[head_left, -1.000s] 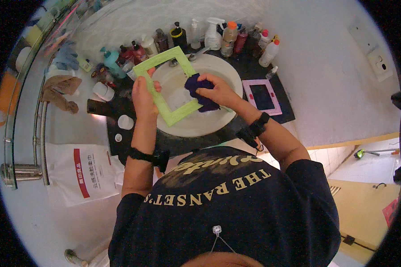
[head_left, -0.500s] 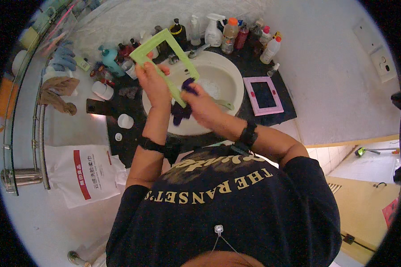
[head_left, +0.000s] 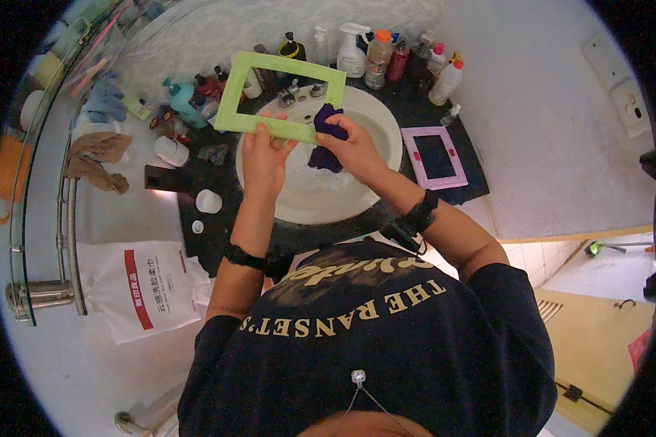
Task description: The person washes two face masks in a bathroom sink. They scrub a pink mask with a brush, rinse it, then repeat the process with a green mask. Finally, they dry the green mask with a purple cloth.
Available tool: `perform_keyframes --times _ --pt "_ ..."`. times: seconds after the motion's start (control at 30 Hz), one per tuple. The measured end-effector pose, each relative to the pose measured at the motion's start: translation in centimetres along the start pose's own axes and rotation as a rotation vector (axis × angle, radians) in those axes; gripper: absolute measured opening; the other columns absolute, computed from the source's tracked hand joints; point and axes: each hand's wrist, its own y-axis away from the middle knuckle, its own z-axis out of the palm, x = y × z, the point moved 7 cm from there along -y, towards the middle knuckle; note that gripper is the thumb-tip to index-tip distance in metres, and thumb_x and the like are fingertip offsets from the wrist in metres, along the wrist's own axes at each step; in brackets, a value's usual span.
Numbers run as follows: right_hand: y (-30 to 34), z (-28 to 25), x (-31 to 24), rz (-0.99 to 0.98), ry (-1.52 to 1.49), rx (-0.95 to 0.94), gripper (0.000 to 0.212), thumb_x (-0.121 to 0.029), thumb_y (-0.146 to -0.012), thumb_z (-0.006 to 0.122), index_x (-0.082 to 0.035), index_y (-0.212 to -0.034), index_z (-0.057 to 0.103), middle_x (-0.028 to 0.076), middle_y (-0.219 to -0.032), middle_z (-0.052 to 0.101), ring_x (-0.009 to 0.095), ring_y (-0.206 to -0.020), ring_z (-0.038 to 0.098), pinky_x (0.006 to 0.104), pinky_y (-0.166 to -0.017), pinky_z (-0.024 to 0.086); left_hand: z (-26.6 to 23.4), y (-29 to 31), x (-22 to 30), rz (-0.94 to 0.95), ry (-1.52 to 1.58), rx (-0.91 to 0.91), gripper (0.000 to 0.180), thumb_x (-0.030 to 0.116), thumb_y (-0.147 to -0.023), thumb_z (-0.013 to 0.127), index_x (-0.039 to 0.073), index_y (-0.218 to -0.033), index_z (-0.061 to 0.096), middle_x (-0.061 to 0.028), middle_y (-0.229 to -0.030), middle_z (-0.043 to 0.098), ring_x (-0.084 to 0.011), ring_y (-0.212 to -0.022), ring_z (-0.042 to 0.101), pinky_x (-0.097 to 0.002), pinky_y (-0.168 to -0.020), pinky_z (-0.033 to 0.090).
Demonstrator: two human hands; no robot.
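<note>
A light green picture frame (head_left: 288, 130), with nothing in its opening, is held up over the sink (head_left: 313, 207). My left hand (head_left: 264, 162) grips its lower bar, thumb in front and fingers behind. At its lower right corner, my right hand (head_left: 355, 149) presses a dark purple cloth (head_left: 329, 122) around the side bar. Part of the cloth hangs below my fingers over the basin. On the dark counter right of the sink lies a pink picture frame (head_left: 435, 157).
Bottles line the back of the counter, among them a white spray bottle (head_left: 351, 51) and an orange-capped bottle (head_left: 378, 60). The faucet (head_left: 290, 95) stands behind the green frame. A white jar (head_left: 208, 202) sits left of the sink. A white bag (head_left: 149, 288) hangs at lower left.
The green frame has turned from a steep tilt to nearly level. My right hand and the purple cloth have moved up and right, onto the frame's right corner.
</note>
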Motion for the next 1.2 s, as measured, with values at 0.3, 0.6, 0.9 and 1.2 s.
perform_keyframes --times 0.3,0.6,0.9,1.2 --pt "2.4 0.1 1.0 -0.387 0.569 0.11 0.026 -0.012 -0.08 0.073 -0.01 -0.102 0.061 0.017 -0.119 0.048 0.032 -0.106 0.053 0.0375 -0.093 0.044 -1.1 0.7 -2.5 -0.003 0.003 0.107 0.033 0.022 -0.103 0.037 0.0 -0.128 0.039 -0.0227 -0.131 0.051 -0.0315 -0.112 0.058 -0.0444 -0.093 0.05" --pt "1.8 -7.2 4.3 -0.152 0.59 0.09 0.027 -0.011 -0.076 0.075 -0.011 -0.1 0.064 0.017 -0.113 0.054 0.034 -0.104 0.056 0.0395 -0.089 0.047 -4.0 1.7 -0.6 -0.031 -0.098 0.061 0.031 0.021 -0.104 0.035 0.0 -0.127 0.036 -0.0256 -0.133 0.05 -0.0331 -0.115 0.057 -0.0466 -0.096 0.049" --pt "0.9 -1.1 -5.2 -0.419 0.399 -0.012 0.027 -0.016 -0.084 0.068 -0.005 -0.108 0.061 0.019 -0.114 0.05 0.032 -0.103 0.055 0.039 -0.092 0.044 -2.3 3.9 -4.8 -0.223 -0.448 -0.116 0.027 0.013 -0.101 0.044 0.003 -0.126 0.046 -0.0165 -0.129 0.055 -0.0231 -0.111 0.059 -0.0387 -0.092 0.05" --pt "3.7 3.8 -3.2 -0.451 0.691 -0.253 0.022 -0.014 -0.081 0.067 -0.01 -0.102 0.061 0.023 -0.108 0.047 0.042 -0.1 0.049 0.0466 -0.089 0.043 -1.7 4.9 -2.3 -0.155 -0.378 -0.096 0.033 0.006 -0.097 0.047 0.005 -0.13 0.047 -0.0095 -0.12 0.057 -0.019 -0.106 0.06 -0.0342 -0.09 0.052"
